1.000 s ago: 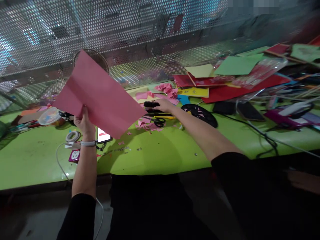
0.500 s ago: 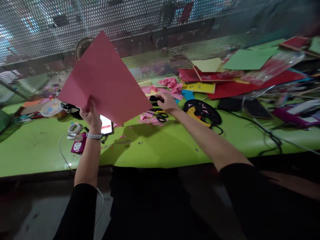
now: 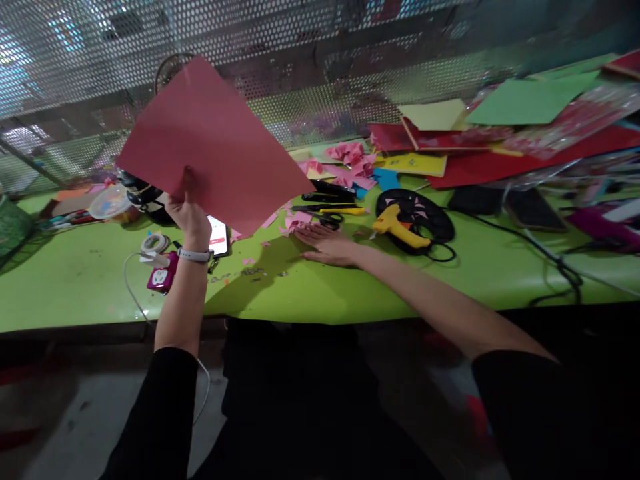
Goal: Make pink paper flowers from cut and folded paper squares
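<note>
My left hand [image 3: 189, 212] is raised above the green table [image 3: 310, 293] and pinches the lower edge of a large pink sheet of paper [image 3: 213, 143]. My right hand [image 3: 325, 243] lies flat on the table with fingers stretched out, touching pink paper scraps [image 3: 297, 222]. Just beyond it lie black scissors [image 3: 320, 213], a yellow-handled cutter [image 3: 345, 211] and a black stapler [image 3: 327, 192].
A yellow glue gun [image 3: 397, 228] rests on a black round stand. Coloured paper sheets [image 3: 500, 133] pile at the back right. A phone [image 3: 219, 235], a tape roll [image 3: 154, 243], a magenta charger [image 3: 161, 277] with white cable and black cables [image 3: 550, 260] lie around. A perforated metal screen [image 3: 300, 67] closes the back.
My right hand let go of the black stapler, drew back and now rests flat on the table by the scraps. The pink sheet rose slightly in my left hand.
</note>
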A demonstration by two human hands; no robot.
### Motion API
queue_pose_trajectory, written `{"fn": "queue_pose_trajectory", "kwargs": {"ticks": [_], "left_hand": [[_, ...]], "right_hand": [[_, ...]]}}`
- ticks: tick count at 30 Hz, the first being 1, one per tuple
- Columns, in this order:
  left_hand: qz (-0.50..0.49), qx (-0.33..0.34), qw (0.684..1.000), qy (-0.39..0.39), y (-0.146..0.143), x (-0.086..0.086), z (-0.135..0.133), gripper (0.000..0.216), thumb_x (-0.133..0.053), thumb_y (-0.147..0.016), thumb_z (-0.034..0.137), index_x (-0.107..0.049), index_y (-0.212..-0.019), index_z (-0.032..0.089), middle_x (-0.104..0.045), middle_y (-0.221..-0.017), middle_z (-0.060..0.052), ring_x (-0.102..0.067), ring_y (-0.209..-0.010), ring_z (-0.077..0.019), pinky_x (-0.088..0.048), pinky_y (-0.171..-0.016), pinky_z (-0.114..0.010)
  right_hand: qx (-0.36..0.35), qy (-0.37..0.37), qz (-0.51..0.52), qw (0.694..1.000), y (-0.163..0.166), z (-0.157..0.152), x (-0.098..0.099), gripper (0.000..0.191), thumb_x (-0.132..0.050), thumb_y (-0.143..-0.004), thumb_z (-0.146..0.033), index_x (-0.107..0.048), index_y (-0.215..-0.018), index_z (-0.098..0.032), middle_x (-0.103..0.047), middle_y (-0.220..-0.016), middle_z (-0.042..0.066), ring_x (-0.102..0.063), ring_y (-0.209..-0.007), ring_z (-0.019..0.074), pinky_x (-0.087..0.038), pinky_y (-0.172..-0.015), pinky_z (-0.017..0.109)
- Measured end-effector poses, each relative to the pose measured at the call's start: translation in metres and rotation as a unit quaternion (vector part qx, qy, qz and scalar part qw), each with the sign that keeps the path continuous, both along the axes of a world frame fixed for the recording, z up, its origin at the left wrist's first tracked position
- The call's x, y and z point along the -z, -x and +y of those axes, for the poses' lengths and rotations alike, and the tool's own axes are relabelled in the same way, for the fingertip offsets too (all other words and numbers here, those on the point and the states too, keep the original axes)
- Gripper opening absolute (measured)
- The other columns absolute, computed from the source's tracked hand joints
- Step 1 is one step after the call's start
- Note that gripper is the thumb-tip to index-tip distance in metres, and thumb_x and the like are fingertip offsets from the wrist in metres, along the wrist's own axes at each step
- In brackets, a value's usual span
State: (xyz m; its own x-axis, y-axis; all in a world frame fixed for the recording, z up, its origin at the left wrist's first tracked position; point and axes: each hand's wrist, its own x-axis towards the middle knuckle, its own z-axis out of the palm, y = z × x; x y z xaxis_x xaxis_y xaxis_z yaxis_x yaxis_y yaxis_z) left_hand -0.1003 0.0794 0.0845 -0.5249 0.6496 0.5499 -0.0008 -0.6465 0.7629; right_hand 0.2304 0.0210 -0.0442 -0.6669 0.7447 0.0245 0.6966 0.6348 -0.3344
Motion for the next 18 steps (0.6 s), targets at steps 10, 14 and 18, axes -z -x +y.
{"fn": "queue_pose_trajectory", "kwargs": {"ticks": [10,14,18], "left_hand": [[0.081,0.015,0.996,-0.045,-0.041,-0.012,-0.021,0.059,-0.064,-0.090,0.077,-0.069,-0.084,0.019,-0.077,-0.095,-0.006,-0.072,-0.111,-0.0217,-0.060,-0.098,-0.043],[0.100,-0.011,0.994,-0.040,-0.058,0.008,-0.043,0.052,-0.080,-0.076,0.075,-0.072,-0.082,0.024,-0.077,-0.089,-0.004,-0.075,-0.095,-0.0231,-0.063,-0.099,-0.047],[0.258,0.193,0.946,-0.026,-0.051,0.031,-0.079,0.033,-0.079,-0.085,0.063,-0.080,-0.089,0.030,-0.081,-0.096,-0.003,-0.079,-0.098,-0.0237,-0.066,-0.098,-0.048]], "right_hand": [[0.106,-0.061,0.194,0.973,-0.018,0.010,-0.007,0.046,-0.061,-0.095,-0.053,-0.071,-0.131,-0.026,-0.072,-0.139,0.014,-0.061,-0.139,0.0363,-0.042,-0.123,0.063],[0.177,-0.126,0.334,0.917,-0.031,-0.004,-0.019,0.066,-0.064,-0.095,-0.054,-0.046,-0.152,-0.025,-0.057,-0.151,0.019,-0.062,-0.135,0.0335,-0.053,-0.113,0.057],[0.177,-0.165,0.396,0.886,-0.048,-0.017,-0.024,0.091,-0.075,-0.090,-0.054,-0.026,-0.165,-0.038,-0.040,-0.167,0.012,-0.041,-0.155,0.0372,-0.038,-0.125,0.067]]}}
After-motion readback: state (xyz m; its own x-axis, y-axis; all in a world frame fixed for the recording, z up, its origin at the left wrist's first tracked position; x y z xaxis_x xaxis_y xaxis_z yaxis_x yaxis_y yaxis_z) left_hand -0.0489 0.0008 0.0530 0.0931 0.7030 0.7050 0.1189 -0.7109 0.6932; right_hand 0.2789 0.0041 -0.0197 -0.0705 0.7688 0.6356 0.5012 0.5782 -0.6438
